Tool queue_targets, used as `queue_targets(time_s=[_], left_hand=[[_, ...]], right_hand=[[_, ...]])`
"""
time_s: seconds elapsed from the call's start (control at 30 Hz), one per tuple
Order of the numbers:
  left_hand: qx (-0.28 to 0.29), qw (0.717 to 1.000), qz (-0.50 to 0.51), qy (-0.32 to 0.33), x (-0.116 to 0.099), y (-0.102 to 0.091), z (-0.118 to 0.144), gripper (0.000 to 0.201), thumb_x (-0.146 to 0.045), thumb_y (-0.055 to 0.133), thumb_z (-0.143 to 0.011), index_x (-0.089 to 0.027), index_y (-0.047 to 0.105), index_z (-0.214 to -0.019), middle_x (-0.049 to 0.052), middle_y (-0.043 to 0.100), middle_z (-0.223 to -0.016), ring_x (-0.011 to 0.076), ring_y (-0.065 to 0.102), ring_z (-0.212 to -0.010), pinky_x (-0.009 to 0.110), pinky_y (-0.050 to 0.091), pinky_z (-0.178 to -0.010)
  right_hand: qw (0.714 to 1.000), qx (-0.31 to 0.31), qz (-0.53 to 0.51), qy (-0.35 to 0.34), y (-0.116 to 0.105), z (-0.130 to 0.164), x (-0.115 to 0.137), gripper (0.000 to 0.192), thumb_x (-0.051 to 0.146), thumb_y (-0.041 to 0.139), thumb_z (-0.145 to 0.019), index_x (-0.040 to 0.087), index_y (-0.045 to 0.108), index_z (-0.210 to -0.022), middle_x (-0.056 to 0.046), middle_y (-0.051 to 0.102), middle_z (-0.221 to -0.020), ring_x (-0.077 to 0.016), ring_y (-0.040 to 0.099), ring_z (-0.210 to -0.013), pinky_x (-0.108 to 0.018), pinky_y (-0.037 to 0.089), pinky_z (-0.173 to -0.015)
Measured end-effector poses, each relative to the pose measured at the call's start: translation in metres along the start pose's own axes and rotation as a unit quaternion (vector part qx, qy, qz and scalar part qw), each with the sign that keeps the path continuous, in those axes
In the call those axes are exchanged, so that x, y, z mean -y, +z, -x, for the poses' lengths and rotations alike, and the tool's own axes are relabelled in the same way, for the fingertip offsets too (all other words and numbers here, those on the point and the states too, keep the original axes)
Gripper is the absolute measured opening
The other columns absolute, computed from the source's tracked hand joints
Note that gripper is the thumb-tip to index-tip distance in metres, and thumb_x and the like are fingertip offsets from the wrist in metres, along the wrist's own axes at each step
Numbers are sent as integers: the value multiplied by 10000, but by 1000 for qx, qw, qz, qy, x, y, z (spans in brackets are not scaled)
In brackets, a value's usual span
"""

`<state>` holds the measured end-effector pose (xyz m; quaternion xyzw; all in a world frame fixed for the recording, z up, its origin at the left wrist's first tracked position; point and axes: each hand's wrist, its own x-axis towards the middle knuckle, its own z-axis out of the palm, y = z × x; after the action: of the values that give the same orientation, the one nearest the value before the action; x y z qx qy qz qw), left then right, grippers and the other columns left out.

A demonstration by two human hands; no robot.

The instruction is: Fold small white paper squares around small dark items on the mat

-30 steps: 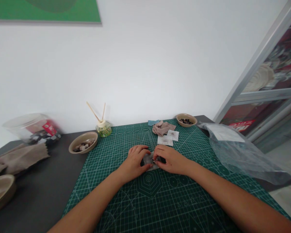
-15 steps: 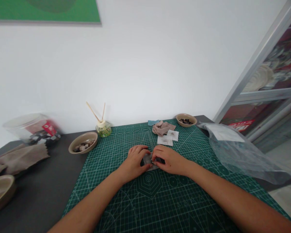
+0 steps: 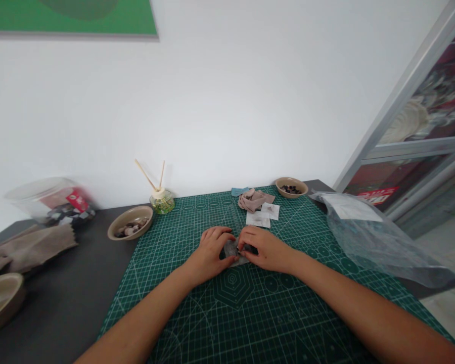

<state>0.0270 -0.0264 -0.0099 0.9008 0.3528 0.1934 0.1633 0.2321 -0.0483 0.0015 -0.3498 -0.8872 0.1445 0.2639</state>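
A small flat greyish piece (image 3: 231,246), perhaps a packet or a scrap of cloth, lies on the green cutting mat (image 3: 189,227) between my hands. My left hand (image 3: 211,252) curves around its left side, thumb at the near edge and fingertips at the far edge, holding it down. Over its right part, my right hand (image 3: 263,247) has thumb and fingertips pinched together. Something tiny and dark shows at that pinch, too small to name. Behind the hands lie two white paper squares (image 3: 258,219) and a crumpled pinkish-brown cloth (image 3: 253,200).
Bowls of dark and pale pieces stand at the left (image 3: 114,230) and back right (image 3: 305,189). A reed diffuser (image 3: 162,202) is near the wall. Brown cloth (image 3: 41,247), a plastic tub (image 3: 41,194) and another bowl (image 3: 7,306) sit left. A clear plastic bag (image 3: 364,242) lies right.
Almost nothing differs. My right fingertips have shifted very slightly over the greyish piece; my left hand stays where it was.
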Motion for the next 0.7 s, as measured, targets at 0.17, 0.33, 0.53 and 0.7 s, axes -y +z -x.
queue_targets(time_s=[0.17, 0.33, 0.53, 0.7], left_hand=[[-4, 1000, -2, -2, 0, 1, 0, 308, -235, 672, -774, -221, 569, -1064, 72, 518, -1253, 273, 429, -1203, 467, 309, -1027], [-7, 1000, 0, 0, 0, 1, 0, 301, -239, 670, -777, -223, 568, -1060, 64, 522, -1246, 269, 430, -1200, 462, 312, -1025], [-3, 1000, 0, 1, 0, 0, 0, 309, -235, 675, -774, -221, 568, -1063, 69, 521, -1248, 267, 428, -1199, 462, 311, -1021], [-4, 1000, 2, 2, 1, 1, 0, 308, -239, 664, -779, -231, 564, -1070, 64, 518, -1253, 269, 424, -1204, 465, 306, -1024]], right_hand=[[1000, 9, -3, -9, 0, 0, 2, 118, 65, 602, -763, 164, 580, -824, -49, 575, -874, -179, 527, -842, -294, 437, -741], [1000, -4, 0, 5, 1, -1, 0, 115, 66, 602, -776, 159, 577, -840, -55, 575, -887, -180, 528, -852, -298, 437, -753], [1000, 7, -2, -5, 1, 0, 0, 124, 65, 605, -769, 163, 580, -841, -51, 575, -887, -181, 530, -853, -297, 439, -750], [1000, 0, 3, 17, 0, -1, 1, 112, 77, 604, -781, 164, 578, -847, -54, 574, -888, -179, 533, -837, -299, 444, -740]])
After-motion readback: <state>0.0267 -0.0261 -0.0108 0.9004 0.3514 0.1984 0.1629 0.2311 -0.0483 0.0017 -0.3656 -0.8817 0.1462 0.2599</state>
